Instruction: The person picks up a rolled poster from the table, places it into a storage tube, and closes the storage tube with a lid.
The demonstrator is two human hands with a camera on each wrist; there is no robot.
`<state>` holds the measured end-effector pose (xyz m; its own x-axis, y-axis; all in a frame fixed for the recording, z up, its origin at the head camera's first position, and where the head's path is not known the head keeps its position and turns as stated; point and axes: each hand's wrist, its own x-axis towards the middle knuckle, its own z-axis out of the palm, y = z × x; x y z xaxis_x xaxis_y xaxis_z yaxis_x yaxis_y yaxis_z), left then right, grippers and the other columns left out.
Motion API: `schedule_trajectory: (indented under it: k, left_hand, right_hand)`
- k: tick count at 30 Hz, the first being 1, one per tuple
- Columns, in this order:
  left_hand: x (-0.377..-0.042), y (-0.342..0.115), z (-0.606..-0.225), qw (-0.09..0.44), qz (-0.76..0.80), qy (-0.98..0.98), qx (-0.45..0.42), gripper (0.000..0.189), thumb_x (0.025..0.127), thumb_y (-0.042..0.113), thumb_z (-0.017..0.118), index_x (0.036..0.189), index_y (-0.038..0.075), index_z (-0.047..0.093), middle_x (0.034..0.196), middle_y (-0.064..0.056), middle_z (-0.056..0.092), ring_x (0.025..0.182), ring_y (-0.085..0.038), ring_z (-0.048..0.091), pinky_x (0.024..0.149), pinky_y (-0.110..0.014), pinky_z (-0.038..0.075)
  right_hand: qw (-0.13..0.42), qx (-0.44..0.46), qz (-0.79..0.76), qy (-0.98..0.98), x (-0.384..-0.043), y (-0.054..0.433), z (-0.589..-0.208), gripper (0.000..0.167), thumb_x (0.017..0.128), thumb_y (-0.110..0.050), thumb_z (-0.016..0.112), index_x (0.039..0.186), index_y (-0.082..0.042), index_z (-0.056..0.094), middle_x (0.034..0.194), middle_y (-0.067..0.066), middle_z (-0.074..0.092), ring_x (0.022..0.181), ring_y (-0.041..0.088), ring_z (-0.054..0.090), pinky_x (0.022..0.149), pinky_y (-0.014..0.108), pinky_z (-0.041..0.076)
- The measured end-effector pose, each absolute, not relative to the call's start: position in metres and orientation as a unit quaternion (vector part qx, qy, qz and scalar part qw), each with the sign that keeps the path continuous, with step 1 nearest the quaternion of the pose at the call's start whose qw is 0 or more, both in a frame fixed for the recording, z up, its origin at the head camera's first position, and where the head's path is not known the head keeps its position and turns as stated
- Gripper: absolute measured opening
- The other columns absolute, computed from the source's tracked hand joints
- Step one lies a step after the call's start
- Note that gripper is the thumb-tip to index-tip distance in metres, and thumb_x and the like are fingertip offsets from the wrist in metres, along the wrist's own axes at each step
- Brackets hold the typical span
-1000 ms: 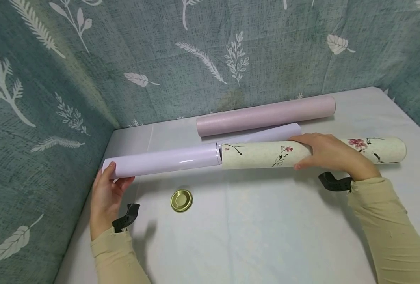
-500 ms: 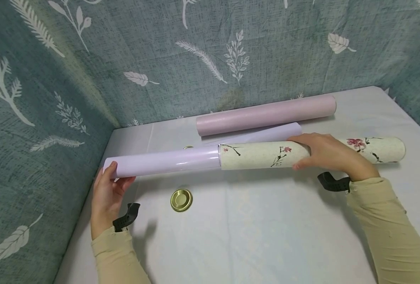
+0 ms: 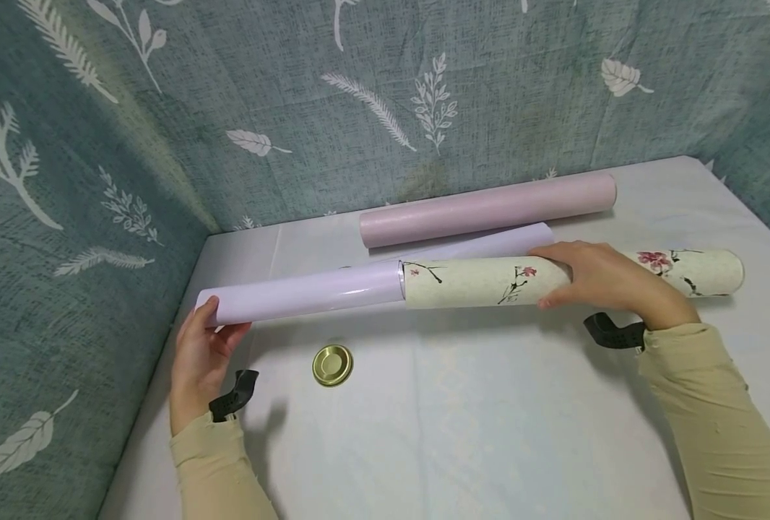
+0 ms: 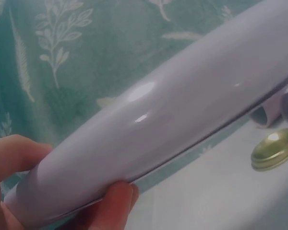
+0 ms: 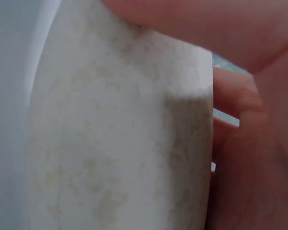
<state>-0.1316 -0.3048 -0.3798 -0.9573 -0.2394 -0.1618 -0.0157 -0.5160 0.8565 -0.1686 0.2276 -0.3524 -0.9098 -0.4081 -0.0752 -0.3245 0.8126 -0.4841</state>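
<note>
Tabletop (image 3: 489, 419) beneath, left grip (image 3: 198, 355) holds lilac roll (image 3: 307, 292), right grip (image 3: 609, 280) flowered roll (image 3: 466, 283), seemingly plainer in wrist view.

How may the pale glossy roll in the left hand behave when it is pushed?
The pale glossy roll may feel slippery, given its bright highlights. It seems fairly stiff lengthwise, running straight from the left hand. Being round, it could roll.

Cream tube (image 3: 469, 284), red-and-black floral pattern; front roll (image 3: 307, 293) plain, probably pale lilac.
</note>
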Motion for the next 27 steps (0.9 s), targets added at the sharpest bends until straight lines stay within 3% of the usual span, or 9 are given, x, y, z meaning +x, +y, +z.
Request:
schedule_trajectory:
  k: [12, 23, 27]
  left_hand:
    - [-0.133, -0.304, -0.381, 0.069, -0.82, -0.549, 0.146, 0.045, 0.086, 0.022, 0.061, 0.123, 0.009, 0.04, 0.112, -0.011, 0.044, 0.081, -0.021, 0.062, 0.07, -0.033, 0.051]
    - [-0.157, -0.347, -0.432, 0.096, -0.795, -0.588, 0.111, 0.051, 0.083, 0.029, 0.063, 0.128, 0.015, 0.044, 0.122, -0.013, 0.045, 0.096, -0.028, 0.059, 0.074, -0.04, 0.05]
    - [-0.149, -0.338, -0.419, 0.089, -0.788, -0.597, 0.119, 0.052, 0.083, 0.029, 0.063, 0.129, 0.017, 0.042, 0.124, -0.011, 0.044, 0.098, -0.027, 0.058, 0.076, -0.039, 0.049]
  right_hand:
    - [0.083, -0.193, -0.24, 0.948, -0.169, 0.227, -0.351, 0.083, 0.063, -0.055, 0.072, 0.132, -0.02, 0.043, 0.131, 0.007, 0.043, 0.121, 0.027, 0.036, 0.092, 0.047, 0.031]
    - [0.083, -0.202, -0.238, 0.946, -0.17, 0.226, -0.354, 0.08, 0.064, -0.05, 0.074, 0.132, -0.019, 0.044, 0.129, 0.007, 0.045, 0.118, 0.027, 0.039, 0.09, 0.046, 0.033]
    - [0.078, -0.205, -0.239, 0.946, -0.17, 0.225, -0.354, 0.079, 0.064, -0.049, 0.075, 0.131, -0.017, 0.045, 0.128, 0.006, 0.047, 0.116, 0.025, 0.041, 0.089, 0.045, 0.034]
